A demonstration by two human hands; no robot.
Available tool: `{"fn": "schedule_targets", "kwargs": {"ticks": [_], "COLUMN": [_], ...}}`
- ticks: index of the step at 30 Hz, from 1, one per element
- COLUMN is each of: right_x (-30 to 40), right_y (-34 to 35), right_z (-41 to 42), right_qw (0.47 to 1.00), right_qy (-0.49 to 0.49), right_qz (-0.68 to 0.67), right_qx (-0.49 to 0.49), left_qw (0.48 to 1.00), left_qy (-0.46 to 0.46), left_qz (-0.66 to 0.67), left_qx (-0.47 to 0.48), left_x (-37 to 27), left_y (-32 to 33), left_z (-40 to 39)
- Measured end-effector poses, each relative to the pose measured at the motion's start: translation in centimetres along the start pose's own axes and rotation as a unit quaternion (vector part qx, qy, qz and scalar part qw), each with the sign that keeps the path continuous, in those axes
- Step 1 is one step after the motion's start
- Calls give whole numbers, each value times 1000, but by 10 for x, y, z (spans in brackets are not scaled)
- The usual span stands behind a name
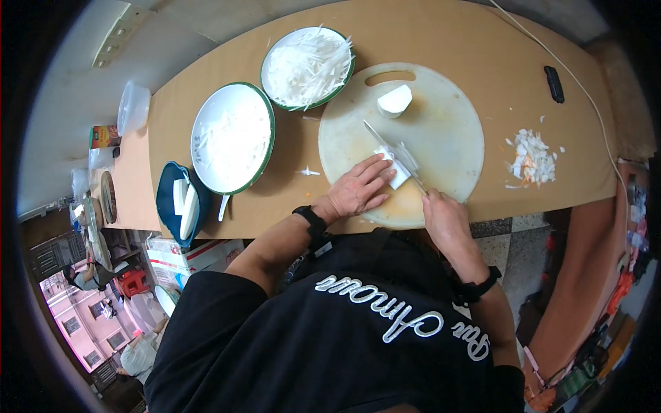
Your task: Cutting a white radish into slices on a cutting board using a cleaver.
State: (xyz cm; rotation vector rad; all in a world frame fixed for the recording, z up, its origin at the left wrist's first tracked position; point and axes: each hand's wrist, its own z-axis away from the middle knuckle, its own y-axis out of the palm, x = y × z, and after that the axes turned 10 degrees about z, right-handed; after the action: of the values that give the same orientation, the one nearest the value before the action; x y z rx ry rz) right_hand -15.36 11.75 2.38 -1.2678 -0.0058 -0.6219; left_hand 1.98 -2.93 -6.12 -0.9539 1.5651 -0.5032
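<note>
My left hand [356, 190] presses its fingertips onto a block of white vegetable, probably radish [399, 179], on the round white plastic cutting board [446, 134]. In my right hand [445, 216] is the handle of a kitchen knife [374, 132]. Its blade runs diagonally along the block's far side, close to my left fingertips. Thin slices [407, 156] lie just beyond the blade. A larger cut chunk [394, 101] stands near the board's handle slot. My left hand hides part of the block, and my right hand covers the knife handle.
One green-rimmed bowl [272, 139] holds some shreds; another bowl [266, 95] is heaped with them. A dark blue basket [164, 206] contains long white pieces. Scraps [532, 160] are piled on the table's right, below a black object [553, 84] and a cable [583, 93]. People are at the far left.
</note>
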Motion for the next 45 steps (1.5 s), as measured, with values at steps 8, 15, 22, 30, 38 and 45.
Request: {"fn": "schedule_targets", "kwargs": {"ticks": [8, 15, 22, 30, 38, 45], "right_x": [1, -1, 2, 10, 7, -2], "right_y": [1, 11, 12, 18, 7, 3], "right_z": [3, 3, -9, -39, -30, -3], "right_qw": [999, 998, 997, 997, 999, 1000], "right_qy": [-16, -16, -46, -60, 9, 5], "right_qz": [50, 65, 57, 43, 1, -5], "right_qx": [14, 6, -9, -2, 36, 4], "left_qw": [1000, 1000, 1000, 1000, 1000, 1000], "left_qy": [-3, -11, -2, 1, -11, -4], "left_qz": [4, 2, 1, 1, -2, -1], "left_qx": [3, 12, 4, 0, 11, -5], "left_x": [0, 2, 2, 1, 0, 0], "left_y": [0, 2, 2, 2, 0, 1], "left_z": [1, 2, 1, 1, 0, 1]}}
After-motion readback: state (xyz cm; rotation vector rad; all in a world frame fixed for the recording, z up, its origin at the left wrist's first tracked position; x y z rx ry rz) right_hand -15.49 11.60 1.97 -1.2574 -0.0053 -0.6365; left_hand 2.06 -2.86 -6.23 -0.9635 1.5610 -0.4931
